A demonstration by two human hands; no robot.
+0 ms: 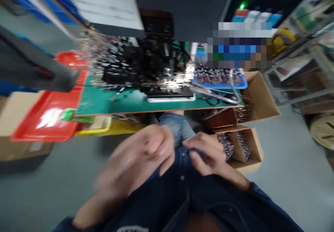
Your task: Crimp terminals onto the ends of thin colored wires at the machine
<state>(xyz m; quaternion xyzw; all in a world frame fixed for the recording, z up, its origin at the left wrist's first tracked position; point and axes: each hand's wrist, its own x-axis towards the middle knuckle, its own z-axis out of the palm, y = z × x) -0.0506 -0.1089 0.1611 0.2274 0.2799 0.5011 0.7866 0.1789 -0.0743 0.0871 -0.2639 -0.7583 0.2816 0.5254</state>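
In front of my dark blue shirt (182,186), my left hand (146,152) is raised over my lap. Its fingers curl inward but are smeared by motion, and any object inside is hidden. My right hand (207,153) is beside it on the right, a small gap between the two. The thumb and fingers of that hand are apart, and nothing shows between them. Both hands are below the near edge of the green-topped workbench (130,104), touching nothing on it. A dark machine (156,61) with shiny metal parts stands on the bench.
A red tray (49,120) juts out at left above a cardboard box (39,152). On the bench's right is a blue tray (240,82) of small parts, near scissors (212,101) and a bent metal tube (221,96). A divided carton (257,148) holds parts lower right.
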